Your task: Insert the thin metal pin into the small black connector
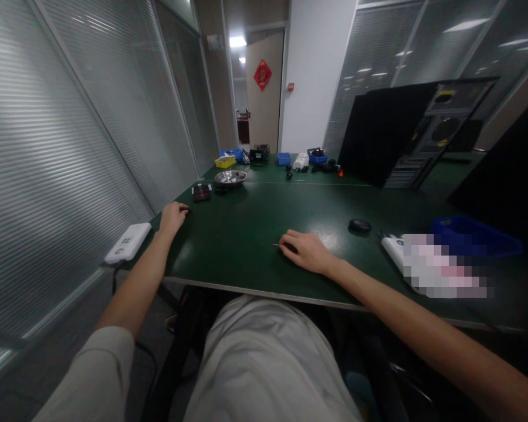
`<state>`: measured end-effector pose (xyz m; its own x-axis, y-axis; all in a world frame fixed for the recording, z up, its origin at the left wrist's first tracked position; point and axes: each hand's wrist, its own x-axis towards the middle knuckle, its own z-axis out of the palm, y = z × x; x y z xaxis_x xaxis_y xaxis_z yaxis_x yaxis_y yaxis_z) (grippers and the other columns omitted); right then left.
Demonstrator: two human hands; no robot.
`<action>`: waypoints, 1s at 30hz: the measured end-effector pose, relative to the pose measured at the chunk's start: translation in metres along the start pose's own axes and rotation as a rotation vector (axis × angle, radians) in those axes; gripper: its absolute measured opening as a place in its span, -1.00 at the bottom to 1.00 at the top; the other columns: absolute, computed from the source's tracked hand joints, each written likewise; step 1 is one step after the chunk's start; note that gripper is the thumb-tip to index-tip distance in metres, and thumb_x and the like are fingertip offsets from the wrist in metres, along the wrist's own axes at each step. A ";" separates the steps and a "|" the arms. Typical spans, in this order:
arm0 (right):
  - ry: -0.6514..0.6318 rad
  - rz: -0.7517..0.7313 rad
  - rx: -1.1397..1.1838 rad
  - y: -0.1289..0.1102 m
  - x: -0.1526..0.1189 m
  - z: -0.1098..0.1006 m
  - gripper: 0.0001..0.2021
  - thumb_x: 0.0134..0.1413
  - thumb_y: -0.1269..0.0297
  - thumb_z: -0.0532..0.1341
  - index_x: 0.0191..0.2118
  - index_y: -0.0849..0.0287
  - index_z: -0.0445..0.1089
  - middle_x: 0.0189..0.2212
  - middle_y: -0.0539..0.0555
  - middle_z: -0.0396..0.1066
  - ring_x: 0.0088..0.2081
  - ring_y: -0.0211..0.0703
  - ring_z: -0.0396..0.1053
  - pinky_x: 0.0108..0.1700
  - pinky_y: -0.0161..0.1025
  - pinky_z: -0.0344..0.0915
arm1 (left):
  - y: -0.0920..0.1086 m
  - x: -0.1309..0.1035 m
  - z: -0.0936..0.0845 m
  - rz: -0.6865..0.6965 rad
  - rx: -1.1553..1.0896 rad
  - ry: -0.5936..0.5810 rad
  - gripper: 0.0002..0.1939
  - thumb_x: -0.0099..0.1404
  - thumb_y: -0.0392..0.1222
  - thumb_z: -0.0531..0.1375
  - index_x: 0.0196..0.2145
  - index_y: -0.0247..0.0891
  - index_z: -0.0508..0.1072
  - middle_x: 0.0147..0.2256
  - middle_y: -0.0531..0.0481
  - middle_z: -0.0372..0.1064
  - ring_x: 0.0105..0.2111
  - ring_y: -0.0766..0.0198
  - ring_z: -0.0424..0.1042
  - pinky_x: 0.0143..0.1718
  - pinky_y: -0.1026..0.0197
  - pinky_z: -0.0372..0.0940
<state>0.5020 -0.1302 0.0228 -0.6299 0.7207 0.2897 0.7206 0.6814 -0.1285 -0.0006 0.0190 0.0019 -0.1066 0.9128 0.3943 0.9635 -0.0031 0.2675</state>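
Observation:
On the right half of the green table, my right hand [307, 252] is closed around the dark handle of a small screwdriver [291, 247]. Its thin metal shaft points left, just above the tabletop. My left hand [172, 218] rests by the table's left edge with its fingers curled together. Something small and dark may be at those fingertips; I cannot make it out. Just beyond that hand lies a dark flat case [201, 192], near a round metal dish [231, 178] with small items in it.
A white box-shaped device [128, 242] with a cable sits at the left edge. To the right are a black mouse [359, 225], a partly blurred white object [393, 249], a blue tray [475, 234] and a computer tower [387, 132]. Several small bins and parts, including a yellow bin [225, 162], stand far back.

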 end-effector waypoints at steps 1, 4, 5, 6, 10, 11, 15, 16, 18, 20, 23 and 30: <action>-0.001 0.000 0.000 0.000 0.000 0.000 -0.74 0.46 0.13 0.03 -0.07 0.07 0.43 -0.15 0.06 0.45 -0.26 -0.19 0.40 -0.28 -0.27 0.10 | -0.001 0.000 0.000 0.005 0.000 0.005 -0.66 0.34 -0.21 0.17 -0.01 -0.27 0.63 -0.06 -0.18 0.58 -0.02 -0.01 0.50 0.12 0.05 0.33; 0.000 -0.001 -0.004 -0.001 0.000 -0.001 -0.74 0.46 0.13 0.03 -0.07 0.07 0.43 -0.15 0.06 0.45 -0.26 -0.20 0.40 -0.28 -0.27 0.10 | -0.003 0.002 0.002 0.023 0.003 0.019 -0.67 0.34 -0.23 0.17 -0.03 -0.27 0.64 -0.07 -0.18 0.57 -0.03 0.00 0.50 0.13 0.05 0.32; 0.001 -0.001 -0.005 -0.001 0.000 -0.001 -0.74 0.46 0.13 0.03 -0.07 0.07 0.43 -0.15 0.05 0.45 -0.27 -0.20 0.40 -0.28 -0.27 0.10 | -0.003 0.002 0.003 0.030 0.005 0.025 -0.68 0.34 -0.24 0.17 -0.04 -0.27 0.64 -0.06 -0.18 0.57 -0.02 0.00 0.49 0.13 0.05 0.31; 0.001 -0.001 -0.005 -0.001 0.000 -0.002 -0.74 0.46 0.13 0.03 -0.07 0.07 0.43 -0.14 0.05 0.45 -0.27 -0.20 0.39 -0.29 -0.27 0.10 | -0.004 0.002 0.004 0.036 0.007 0.030 -0.68 0.34 -0.24 0.16 -0.05 -0.28 0.64 -0.05 -0.18 0.56 -0.01 0.00 0.49 0.14 0.05 0.31; -0.006 -0.008 -0.001 0.000 0.000 -0.002 -0.74 0.45 0.13 0.03 -0.07 0.08 0.42 -0.15 0.05 0.45 -0.28 -0.21 0.39 -0.29 -0.26 0.09 | -0.005 0.003 0.005 0.055 0.010 0.037 -0.68 0.34 -0.28 0.13 -0.06 -0.29 0.64 -0.04 -0.18 0.56 -0.02 0.03 0.49 0.13 0.06 0.31; -0.006 -0.009 0.000 0.000 0.000 -0.002 -0.75 0.45 0.13 0.03 -0.07 0.08 0.42 -0.15 0.05 0.45 -0.27 -0.21 0.39 -0.29 -0.27 0.10 | -0.004 0.002 0.005 0.059 0.012 0.035 -0.67 0.34 -0.28 0.13 -0.05 -0.29 0.64 -0.04 -0.18 0.56 -0.02 0.03 0.49 0.13 0.07 0.32; -0.002 -0.010 0.003 0.001 0.000 -0.001 -0.75 0.45 0.14 0.04 -0.07 0.08 0.42 -0.15 0.05 0.45 -0.27 -0.22 0.39 -0.28 -0.27 0.10 | -0.001 0.000 0.002 0.071 0.036 0.022 -0.66 0.34 -0.29 0.12 -0.04 -0.27 0.63 -0.03 -0.17 0.55 -0.01 0.03 0.47 0.13 0.06 0.31; -0.002 -0.011 0.003 0.001 0.000 0.000 -0.75 0.45 0.14 0.04 -0.07 0.08 0.42 -0.16 0.05 0.45 -0.27 -0.22 0.39 -0.28 -0.27 0.10 | 0.000 0.000 0.002 0.072 0.046 0.018 -0.66 0.34 -0.30 0.11 -0.05 -0.27 0.63 -0.03 -0.18 0.55 0.00 0.02 0.47 0.13 0.05 0.30; -0.003 -0.013 -0.001 0.001 0.000 0.000 -0.76 0.45 0.14 0.04 -0.07 0.08 0.42 -0.16 0.04 0.45 -0.27 -0.21 0.39 -0.28 -0.27 0.09 | 0.002 -0.001 0.001 0.071 0.064 0.010 -0.66 0.34 -0.31 0.10 -0.07 -0.28 0.64 -0.03 -0.21 0.53 0.00 -0.01 0.46 0.14 0.03 0.30; 0.001 -0.013 -0.009 0.002 0.000 0.000 -0.76 0.45 0.14 0.04 -0.07 0.07 0.42 -0.16 0.04 0.44 -0.28 -0.21 0.39 -0.29 -0.26 0.09 | 0.004 -0.001 0.000 0.068 0.078 0.005 -0.65 0.33 -0.32 0.09 -0.08 -0.30 0.64 -0.02 -0.24 0.52 0.00 -0.03 0.45 0.15 0.01 0.29; -0.001 -0.015 -0.017 0.001 0.000 0.000 -0.76 0.45 0.14 0.04 -0.07 0.08 0.42 -0.15 0.04 0.45 -0.27 -0.21 0.39 -0.29 -0.26 0.09 | 0.008 -0.001 0.000 0.052 0.087 0.003 -0.66 0.32 -0.32 0.09 -0.11 -0.31 0.64 -0.04 -0.26 0.52 0.01 -0.05 0.45 0.17 -0.01 0.27; -0.015 -0.006 -0.009 -0.001 0.001 -0.003 -0.75 0.45 0.13 0.04 -0.07 0.08 0.42 -0.14 0.05 0.45 -0.26 -0.20 0.40 -0.29 -0.27 0.09 | 0.016 -0.006 -0.004 -0.061 0.060 0.020 -0.68 0.29 -0.33 0.10 -0.12 -0.33 0.63 -0.05 -0.29 0.53 -0.01 -0.10 0.46 0.12 -0.08 0.31</action>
<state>0.5014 -0.1303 0.0257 -0.6386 0.7183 0.2762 0.7190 0.6848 -0.1186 0.0144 0.0123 0.0072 -0.1695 0.9023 0.3964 0.9681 0.0770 0.2386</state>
